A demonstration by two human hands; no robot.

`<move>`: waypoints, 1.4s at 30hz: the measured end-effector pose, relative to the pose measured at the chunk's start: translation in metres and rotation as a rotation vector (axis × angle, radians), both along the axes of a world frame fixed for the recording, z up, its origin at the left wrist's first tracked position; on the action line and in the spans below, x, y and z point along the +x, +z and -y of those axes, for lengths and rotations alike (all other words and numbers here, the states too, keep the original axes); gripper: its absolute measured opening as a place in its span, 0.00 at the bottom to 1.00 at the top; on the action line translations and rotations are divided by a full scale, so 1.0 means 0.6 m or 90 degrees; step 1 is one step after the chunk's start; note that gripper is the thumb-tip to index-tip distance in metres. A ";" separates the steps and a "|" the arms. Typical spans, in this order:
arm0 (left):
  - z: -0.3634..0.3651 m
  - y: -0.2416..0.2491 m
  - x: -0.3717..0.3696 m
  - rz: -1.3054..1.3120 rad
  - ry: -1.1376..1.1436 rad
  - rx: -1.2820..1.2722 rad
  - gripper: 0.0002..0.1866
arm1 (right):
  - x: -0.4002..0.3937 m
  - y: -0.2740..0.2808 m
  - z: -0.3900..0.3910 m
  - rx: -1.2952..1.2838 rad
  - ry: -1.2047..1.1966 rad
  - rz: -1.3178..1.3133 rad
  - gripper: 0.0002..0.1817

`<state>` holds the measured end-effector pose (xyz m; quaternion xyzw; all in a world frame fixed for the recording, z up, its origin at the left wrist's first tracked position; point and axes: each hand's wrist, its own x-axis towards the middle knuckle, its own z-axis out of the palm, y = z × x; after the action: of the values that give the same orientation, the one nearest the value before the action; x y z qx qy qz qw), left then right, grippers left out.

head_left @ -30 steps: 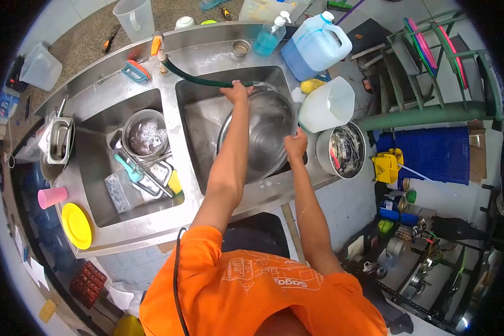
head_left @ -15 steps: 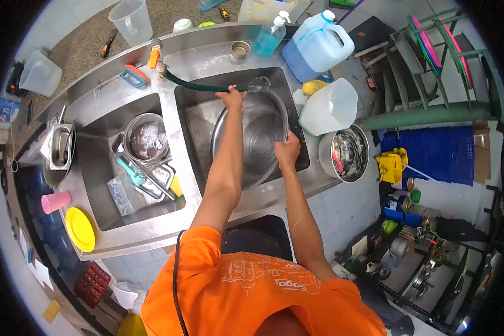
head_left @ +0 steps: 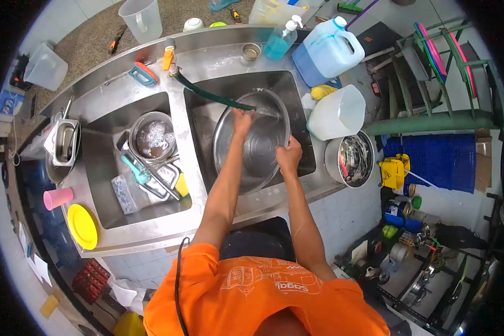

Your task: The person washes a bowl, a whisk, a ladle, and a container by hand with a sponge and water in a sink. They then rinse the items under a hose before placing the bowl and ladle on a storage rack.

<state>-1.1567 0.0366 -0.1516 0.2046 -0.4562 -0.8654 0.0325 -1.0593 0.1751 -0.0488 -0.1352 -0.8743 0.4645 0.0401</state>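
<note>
Over the right sink basin (head_left: 199, 126), my left hand (head_left: 242, 120) is closed around the end of a dark green hose (head_left: 207, 95). The hose runs from the tap with an orange handle (head_left: 168, 58); its end is above the inside of a large round bowl (head_left: 261, 147). My right hand (head_left: 289, 155) grips the bowl's right rim, thumb up. The bowl is tilted in the sink, its opening toward me. Whether water flows from the hose is hard to tell.
In the left sink are a soapy pot (head_left: 152, 136) and utensils with a turquoise handle (head_left: 134, 168). A blue-liquid jug (head_left: 325, 53), white container (head_left: 337, 115) and dirty pot (head_left: 350, 161) stand at right. A yellow plate (head_left: 83, 227) and pink cup (head_left: 58, 197) sit at left.
My left hand and the hose end have moved down, further over the bowl's inside. My right hand stays on the rim. The whole view has shifted slightly.
</note>
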 end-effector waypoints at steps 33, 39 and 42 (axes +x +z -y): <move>0.015 -0.223 -0.101 0.100 -0.057 -0.393 0.12 | 0.009 -0.140 -0.028 -0.038 0.097 0.152 0.16; -0.051 -0.233 -0.071 -0.057 0.048 -0.641 0.19 | 0.008 -0.129 -0.024 0.037 0.085 0.161 0.15; -0.059 -0.199 -0.050 -0.239 -0.062 -0.630 0.29 | 0.011 -0.121 -0.030 -0.033 0.084 0.158 0.16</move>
<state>-1.1869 0.0719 -0.2707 -0.0153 -0.8055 -0.5687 0.1661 -1.0529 0.1933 -0.1213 -0.1350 -0.8670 0.4686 -0.1020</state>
